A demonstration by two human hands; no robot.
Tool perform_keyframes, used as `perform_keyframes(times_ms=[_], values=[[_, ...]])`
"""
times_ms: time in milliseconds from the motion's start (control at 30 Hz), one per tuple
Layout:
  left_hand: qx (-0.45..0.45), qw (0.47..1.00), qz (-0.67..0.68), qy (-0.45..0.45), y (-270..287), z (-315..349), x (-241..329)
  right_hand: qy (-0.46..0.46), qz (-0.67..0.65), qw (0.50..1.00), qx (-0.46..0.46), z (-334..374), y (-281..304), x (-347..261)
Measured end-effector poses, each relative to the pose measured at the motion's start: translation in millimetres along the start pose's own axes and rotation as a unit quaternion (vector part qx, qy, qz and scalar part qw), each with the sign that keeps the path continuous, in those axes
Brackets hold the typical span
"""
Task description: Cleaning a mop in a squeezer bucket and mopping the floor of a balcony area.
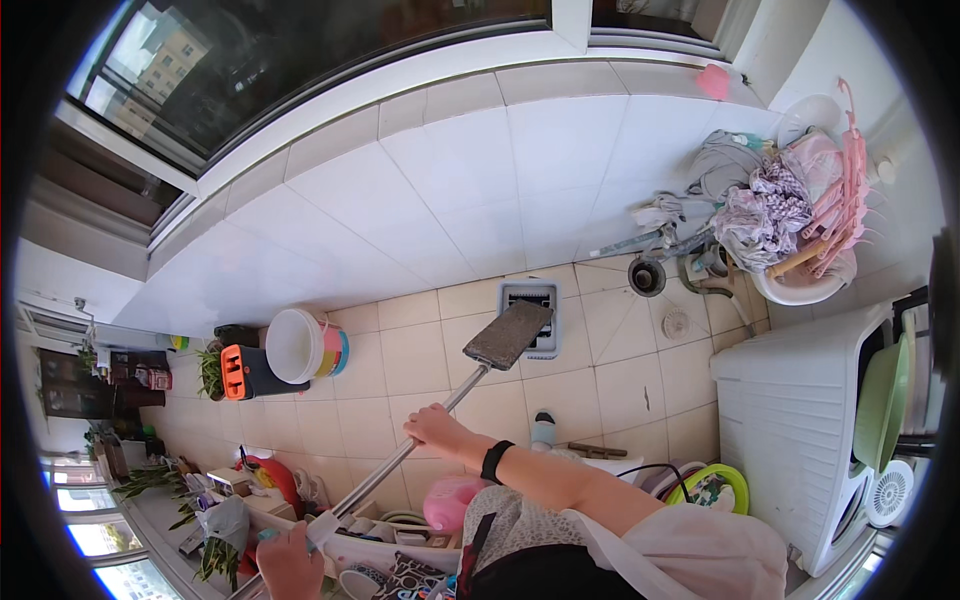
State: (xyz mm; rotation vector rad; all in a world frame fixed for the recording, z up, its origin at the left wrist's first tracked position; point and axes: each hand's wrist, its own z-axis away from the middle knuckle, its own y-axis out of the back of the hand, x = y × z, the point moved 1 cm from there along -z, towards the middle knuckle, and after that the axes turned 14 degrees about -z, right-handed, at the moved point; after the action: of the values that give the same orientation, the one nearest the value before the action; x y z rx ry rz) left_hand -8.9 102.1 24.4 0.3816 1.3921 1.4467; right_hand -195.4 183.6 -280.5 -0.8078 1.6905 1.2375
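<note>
my mop head (508, 336) over a crate (558, 322) before me, bucket (290, 346) to my left, basin (812, 291) of laundry (765, 210) to my right

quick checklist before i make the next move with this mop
1. Right hand gripping the pole: ok, closed around it below the mop head.
2. Left hand on the pole: ok, closed around it farther from the mop head.
3. Mop head resting on the grey basin: cannot tell; it overlaps the basin in this view, but contact is unclear.
4. White bucket clear of the mop head: ok, it stands apart to the left.
5. Mop head wet or dry: cannot tell from this view.
</note>
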Motion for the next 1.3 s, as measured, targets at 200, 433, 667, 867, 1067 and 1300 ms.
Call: perform_keyframes(times_ms=[200,433,667,867,1067,1300], values=[[0.378,0.92,-0.043,-0.092,39.3,15.6,0.3,0.039,-0.045,0.996,0.063,-28.9,74.7,10.5],[0.307,0.734,0.598,0.095,64.0,-49.9,26.0,0.039,-0.059,0.997,0.001,-43.4,115.3,-0.3],[0.319,0.733,0.597,-0.06,126.4,-122.4,61.4,0.018,-0.027,0.964,0.263,-12.7,162.9,1.1],[0.297,0.753,0.552,-0.201,133.9,-247.7,193.2,-0.206,0.025,0.915,0.347,66.9,164.6,47.8],[0.146,0.787,0.561,-0.211,28.8,-309.4,258.7,-0.296,-0.029,0.914,0.276,91.3,166.3,46.7],[0.232,0.726,0.593,-0.259,138.8,-281.1,213.9,-0.144,0.039,0.88,0.451,33.7,199.8,-16.3]])
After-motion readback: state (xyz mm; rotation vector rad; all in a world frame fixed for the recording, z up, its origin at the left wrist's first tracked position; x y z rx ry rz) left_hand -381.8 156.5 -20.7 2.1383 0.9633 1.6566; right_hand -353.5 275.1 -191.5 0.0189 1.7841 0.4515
